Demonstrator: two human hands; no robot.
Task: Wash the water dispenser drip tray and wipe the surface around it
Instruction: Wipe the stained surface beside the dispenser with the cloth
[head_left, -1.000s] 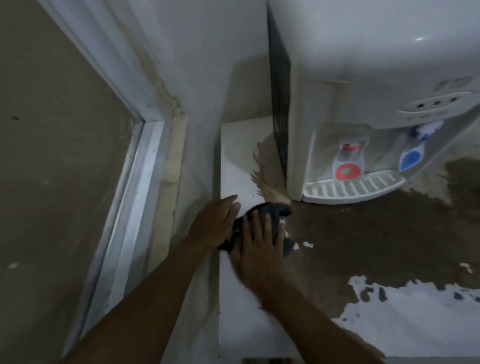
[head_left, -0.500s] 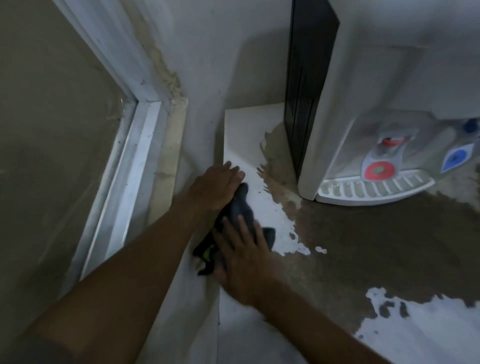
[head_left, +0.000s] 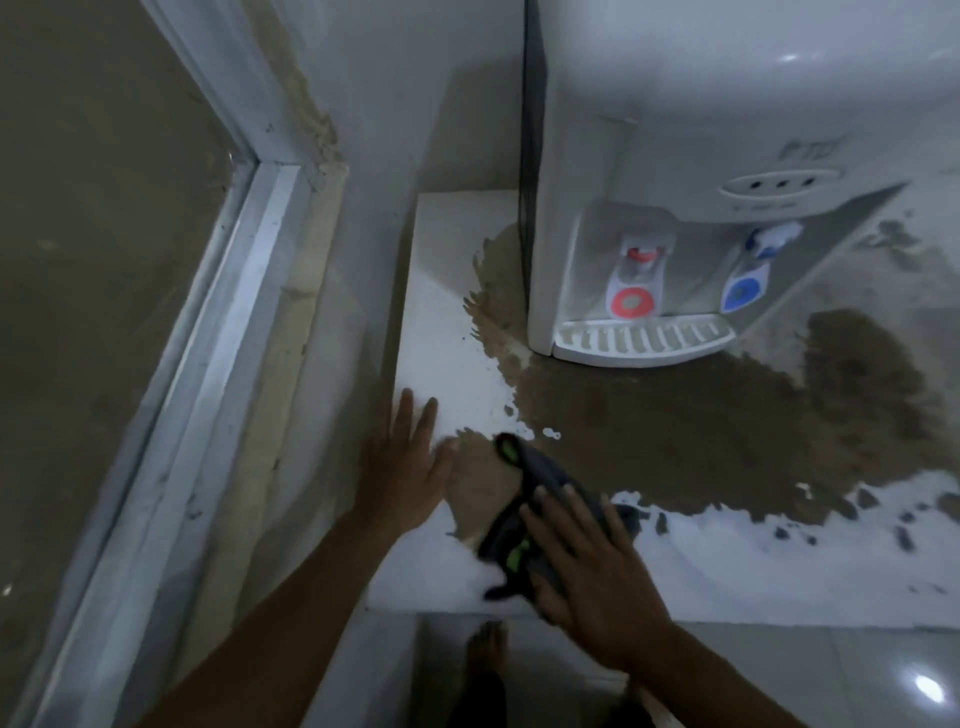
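The white water dispenser stands on a white counter, its slotted white drip tray seated under the red and blue taps. A wide brown dirty patch covers the counter in front of the tray. My right hand presses flat on a dark cloth with green marks near the counter's front edge. My left hand lies flat and open on the counter's left edge, just left of the cloth and apart from it.
A wall and a window frame close in on the left. The counter's front edge drops to a tiled floor, where my bare foot shows. Cleaner white counter lies to the right of my right hand.
My right hand has dragged the cloth back toward the front edge and to the right. My left hand has come off the cloth and now rests flat beside it.
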